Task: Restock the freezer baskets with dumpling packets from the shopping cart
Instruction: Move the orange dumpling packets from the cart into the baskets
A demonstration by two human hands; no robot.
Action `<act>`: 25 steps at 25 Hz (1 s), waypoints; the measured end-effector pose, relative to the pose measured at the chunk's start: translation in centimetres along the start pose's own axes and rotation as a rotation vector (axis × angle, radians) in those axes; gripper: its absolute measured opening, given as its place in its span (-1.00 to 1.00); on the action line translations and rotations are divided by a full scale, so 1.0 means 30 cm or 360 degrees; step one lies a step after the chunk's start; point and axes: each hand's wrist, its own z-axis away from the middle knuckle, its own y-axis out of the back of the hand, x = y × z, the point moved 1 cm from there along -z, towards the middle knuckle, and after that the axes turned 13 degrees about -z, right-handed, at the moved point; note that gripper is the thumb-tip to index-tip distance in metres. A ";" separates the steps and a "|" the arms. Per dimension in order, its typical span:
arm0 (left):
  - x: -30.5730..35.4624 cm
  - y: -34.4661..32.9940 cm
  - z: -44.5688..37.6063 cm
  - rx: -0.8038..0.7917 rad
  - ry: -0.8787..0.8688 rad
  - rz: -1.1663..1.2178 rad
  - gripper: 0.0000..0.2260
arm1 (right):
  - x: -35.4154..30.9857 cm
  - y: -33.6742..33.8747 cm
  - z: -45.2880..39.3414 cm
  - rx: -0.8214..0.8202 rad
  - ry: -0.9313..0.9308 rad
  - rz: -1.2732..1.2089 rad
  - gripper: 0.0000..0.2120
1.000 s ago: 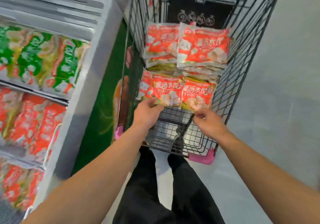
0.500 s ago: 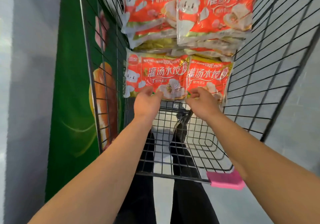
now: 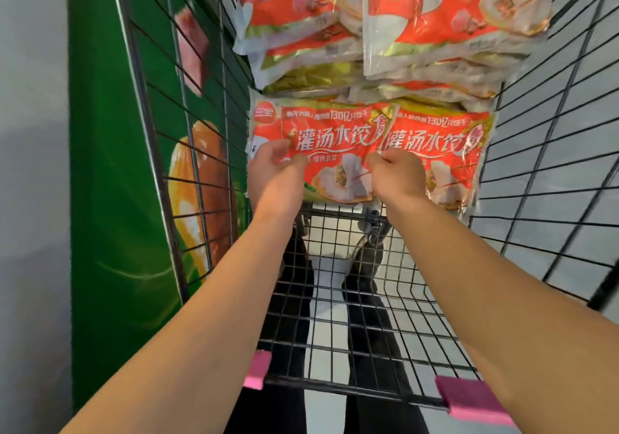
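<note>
Red dumpling packets fill the far half of the wire shopping cart [image 3: 552,172]. The nearest left packet [image 3: 335,138] lies flat with white lettering on it. My left hand [image 3: 278,179] pinches its left side and my right hand [image 3: 395,175] pinches its right side, both thumbs on top. A second red packet [image 3: 449,152] lies beside it to the right. Behind them rises a taller stack of red and yellow packets [image 3: 385,31]. The freezer baskets are out of view.
The green printed side of the freezer [image 3: 110,199] stands close against the cart's left wall. Pink corner caps [image 3: 469,400] mark the cart's near rim. My dark trouser legs show through the bare wire floor [image 3: 351,299]. Grey floor lies to the right.
The view has swung away from the freezer and down into the cart. Both hands have moved forward from the packet's near edge and closed on its two sides.
</note>
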 end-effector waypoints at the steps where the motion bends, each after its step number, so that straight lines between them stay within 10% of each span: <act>1: 0.008 0.008 -0.001 0.0022 -0.0003 -0.0030 -0.75 | -0.007 0.024 0.010 0.0044 0.0030 -0.0029 -0.66; 11: 0.049 -0.087 -0.120 -0.0141 -0.0088 -0.0546 -0.69 | 0.101 0.265 0.003 0.0421 -0.0101 -0.0311 -0.83; 25: -0.048 0.016 0.005 -0.0425 0.0244 0.0146 -0.88 | 0.007 0.336 0.164 0.0373 -0.0249 -0.0657 -0.96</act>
